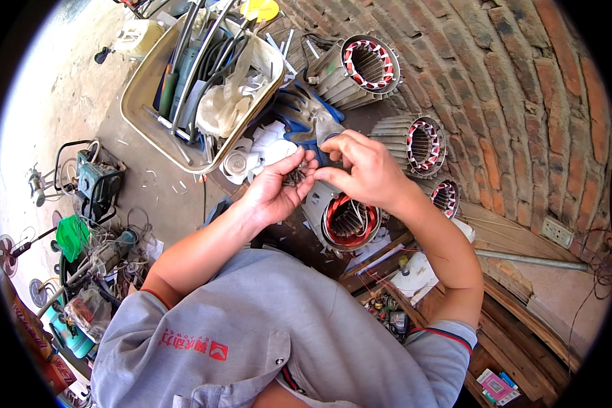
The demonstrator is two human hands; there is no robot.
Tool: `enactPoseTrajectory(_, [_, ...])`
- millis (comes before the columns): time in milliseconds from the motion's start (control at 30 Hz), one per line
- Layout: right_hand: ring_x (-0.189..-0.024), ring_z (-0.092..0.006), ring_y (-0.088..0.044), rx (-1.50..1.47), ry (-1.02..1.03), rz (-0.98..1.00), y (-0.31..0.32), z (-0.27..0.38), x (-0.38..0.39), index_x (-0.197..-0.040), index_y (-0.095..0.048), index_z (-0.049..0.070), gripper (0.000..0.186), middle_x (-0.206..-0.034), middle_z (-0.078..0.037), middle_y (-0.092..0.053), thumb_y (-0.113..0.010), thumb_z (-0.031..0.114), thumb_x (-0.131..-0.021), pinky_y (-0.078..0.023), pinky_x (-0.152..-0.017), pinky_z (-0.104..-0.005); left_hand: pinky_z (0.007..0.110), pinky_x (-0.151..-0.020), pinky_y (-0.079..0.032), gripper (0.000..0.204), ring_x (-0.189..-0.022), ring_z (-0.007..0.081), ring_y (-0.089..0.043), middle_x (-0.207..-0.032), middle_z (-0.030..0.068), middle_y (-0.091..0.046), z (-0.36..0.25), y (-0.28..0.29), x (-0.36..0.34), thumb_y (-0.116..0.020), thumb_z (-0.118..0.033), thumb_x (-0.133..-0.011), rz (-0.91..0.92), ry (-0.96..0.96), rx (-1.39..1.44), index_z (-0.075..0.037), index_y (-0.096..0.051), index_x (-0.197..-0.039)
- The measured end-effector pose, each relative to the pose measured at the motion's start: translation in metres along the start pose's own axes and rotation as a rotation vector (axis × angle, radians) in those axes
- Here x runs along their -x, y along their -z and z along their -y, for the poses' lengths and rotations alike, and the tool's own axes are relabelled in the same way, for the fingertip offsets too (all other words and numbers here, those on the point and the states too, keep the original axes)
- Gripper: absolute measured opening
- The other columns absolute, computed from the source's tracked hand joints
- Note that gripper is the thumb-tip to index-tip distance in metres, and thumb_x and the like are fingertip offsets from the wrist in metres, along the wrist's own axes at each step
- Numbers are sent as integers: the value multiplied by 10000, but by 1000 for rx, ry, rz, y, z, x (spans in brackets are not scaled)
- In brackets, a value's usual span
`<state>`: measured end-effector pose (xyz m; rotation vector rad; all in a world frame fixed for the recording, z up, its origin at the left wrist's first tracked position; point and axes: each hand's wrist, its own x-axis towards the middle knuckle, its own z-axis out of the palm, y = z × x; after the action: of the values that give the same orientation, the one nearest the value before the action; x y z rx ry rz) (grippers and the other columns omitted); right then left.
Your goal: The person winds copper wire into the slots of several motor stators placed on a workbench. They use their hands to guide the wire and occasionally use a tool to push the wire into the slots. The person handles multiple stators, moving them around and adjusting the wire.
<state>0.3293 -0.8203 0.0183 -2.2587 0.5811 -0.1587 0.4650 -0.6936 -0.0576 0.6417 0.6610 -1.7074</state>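
My left hand (273,192) is cupped palm up in the middle of the view. A small heap of dark metal pieces (295,176), perhaps screws, lies in its curled fingers. Close on its right is my right hand (366,168), with its thumb near the left fingertips. Its forefinger is bent and apart from the thumb, and I see nothing between them. Just beyond the hands lie blue and grey work gloves (311,112). Below the right hand stands a motor stator (351,223) with red windings.
Three more finned stators, one (368,64) at the back, line the brick wall (483,88) on the right. A cream tub (134,112) of hoses and tools stands back left. White paper (268,139) lies beside it. Machines, a green container (72,236) and tangled wires crowd the left floor.
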Motion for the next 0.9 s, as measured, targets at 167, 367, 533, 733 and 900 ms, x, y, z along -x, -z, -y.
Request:
enactPoseTrajectory(167, [-685,-278,-621,206,121,-167,-41,-11,10,-910,-605,36,292,-807,-102,-595,-772,208,-744,-512,-597,-384,211,-738,-523,168,-826,106,-599,-915,24,-627,10,0,-9,-612,-222,-935,108,-6,-37,-59,-620,-973])
enactPoseTrajectory(367, [-733,-352,-633,118,-129,-132,-56,-21,20,-877,-566,0,180,-821,-171,-606,-644,141,-798,-519,-643,-440,248,-795,-530,186,-892,110,-607,-964,37,-638,25,5,-19,-586,-225,-951,-4,-112,-189,-47,-623,-990])
enactPoseTrajectory(533, [-659,-369,-629,-89,-329,-241,-58,-38,28,-783,-535,-6,173,-732,-189,-618,-676,85,-740,-508,-613,-432,263,-823,-543,211,-923,119,-620,-999,42,-646,30,3,-34,-563,-226,-961,58,-92,-359,-33,-634,-1011])
enactPoseTrajectory(733, [-658,-46,-554,-437,-531,-650,12,-41,80,-893,-556,12,171,-757,6,-591,-700,-4,-803,-461,-607,-190,211,-691,-550,277,-744,96,-606,-874,35,-633,11,-4,-25,-582,-252,-953,31,-85,-446,4,-640,-1043])
enactPoseTrajectory(900, [-683,-39,-548,-532,-694,-894,27,-25,184,-897,-561,6,167,-792,1,-595,-704,1,-810,-458,-619,-184,237,-709,-535,249,-778,114,-605,-899,51,-643,-12,18,-6,-516,-223,-984,5,-159,-589,-7,-614,-1058])
